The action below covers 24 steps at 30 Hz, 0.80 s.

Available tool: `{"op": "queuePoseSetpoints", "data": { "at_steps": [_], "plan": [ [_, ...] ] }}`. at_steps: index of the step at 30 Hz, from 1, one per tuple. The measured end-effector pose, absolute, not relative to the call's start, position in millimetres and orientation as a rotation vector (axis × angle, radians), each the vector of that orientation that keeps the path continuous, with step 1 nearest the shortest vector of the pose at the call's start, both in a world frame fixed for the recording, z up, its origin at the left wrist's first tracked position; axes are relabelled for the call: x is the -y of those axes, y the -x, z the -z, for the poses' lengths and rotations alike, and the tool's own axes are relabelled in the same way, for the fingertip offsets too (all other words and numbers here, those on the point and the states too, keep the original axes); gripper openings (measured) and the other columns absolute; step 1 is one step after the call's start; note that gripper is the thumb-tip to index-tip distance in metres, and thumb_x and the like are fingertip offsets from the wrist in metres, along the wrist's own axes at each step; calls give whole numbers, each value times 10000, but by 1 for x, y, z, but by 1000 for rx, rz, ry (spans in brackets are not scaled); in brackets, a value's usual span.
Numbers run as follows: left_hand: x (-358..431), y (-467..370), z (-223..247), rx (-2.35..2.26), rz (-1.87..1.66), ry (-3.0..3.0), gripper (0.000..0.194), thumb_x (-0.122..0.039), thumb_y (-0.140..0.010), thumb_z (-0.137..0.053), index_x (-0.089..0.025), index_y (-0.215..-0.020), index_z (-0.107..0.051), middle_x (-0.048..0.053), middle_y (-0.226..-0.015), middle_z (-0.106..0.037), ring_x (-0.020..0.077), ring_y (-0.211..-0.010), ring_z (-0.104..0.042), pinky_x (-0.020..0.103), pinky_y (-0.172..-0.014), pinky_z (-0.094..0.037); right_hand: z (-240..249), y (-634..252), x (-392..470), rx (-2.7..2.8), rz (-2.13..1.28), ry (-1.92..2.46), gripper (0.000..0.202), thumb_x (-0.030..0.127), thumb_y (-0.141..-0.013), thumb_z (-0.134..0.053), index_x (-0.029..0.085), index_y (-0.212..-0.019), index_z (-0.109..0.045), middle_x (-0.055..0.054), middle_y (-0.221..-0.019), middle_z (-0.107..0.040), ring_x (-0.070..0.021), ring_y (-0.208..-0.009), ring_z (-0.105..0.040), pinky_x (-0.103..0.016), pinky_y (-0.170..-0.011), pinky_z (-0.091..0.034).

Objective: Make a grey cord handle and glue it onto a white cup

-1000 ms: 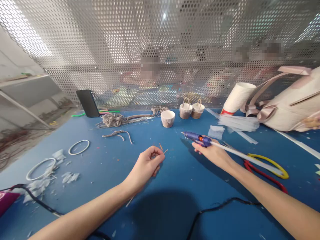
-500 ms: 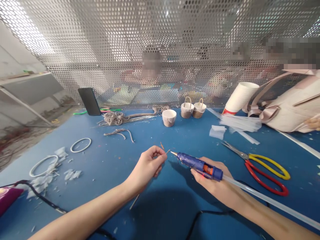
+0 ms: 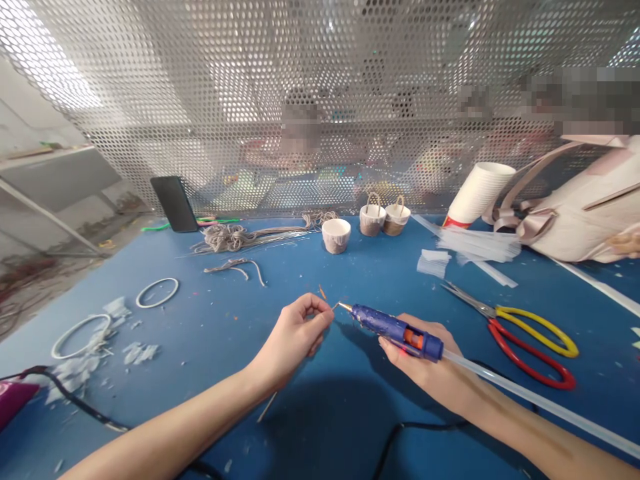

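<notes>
My left hand (image 3: 301,327) is closed in a pinch on a thin cord (image 3: 267,407); one tip pokes out past the fingertips and the other end trails below the wrist. My right hand (image 3: 430,363) grips a blue hot glue gun (image 3: 383,320), with a long clear glue stick (image 3: 530,397) running out of its back. The gun's metal nozzle meets or nearly meets the cord's tip; I cannot tell if they touch. Beyond the hands stands a small white cup (image 3: 336,237) with a brownish lower part. Two similar cups (image 3: 373,221) with cord handles stand to its right.
Red-and-yellow-handled scissors (image 3: 525,333) lie right of my right hand. Bundled grey cord (image 3: 225,239), a phone (image 3: 175,203) and white rings (image 3: 157,292) are at left. Stacked paper cups (image 3: 480,193) and a bag (image 3: 590,207) stand back right, before a perforated metal screen (image 3: 240,80).
The nozzle has come slightly closer to the cord's tip. Both hands keep their grips, and the whole view has shifted a little.
</notes>
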<state>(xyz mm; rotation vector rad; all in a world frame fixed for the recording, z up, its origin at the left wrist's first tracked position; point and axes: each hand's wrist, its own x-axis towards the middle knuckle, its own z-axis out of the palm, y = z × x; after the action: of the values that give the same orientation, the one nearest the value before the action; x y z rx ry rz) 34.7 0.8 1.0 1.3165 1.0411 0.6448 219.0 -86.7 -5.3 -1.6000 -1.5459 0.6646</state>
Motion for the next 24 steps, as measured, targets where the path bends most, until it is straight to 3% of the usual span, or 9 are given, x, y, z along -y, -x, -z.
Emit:
{"op": "queuePoseSetpoints", "data": {
  "at_steps": [24],
  "plan": [
    [0,-36,-2,-1009,-672,-1260,178,-314,-766,-583,-173,-714,-487,-107,-446,-375,31,-364,-279,169,-370,-216,12,-221,85,1507,-628,1619,230,295,-778,-566,217,-597,-448,63,-490,-424,-102,-452,-396,-213,-483,-384]
  ]
}}
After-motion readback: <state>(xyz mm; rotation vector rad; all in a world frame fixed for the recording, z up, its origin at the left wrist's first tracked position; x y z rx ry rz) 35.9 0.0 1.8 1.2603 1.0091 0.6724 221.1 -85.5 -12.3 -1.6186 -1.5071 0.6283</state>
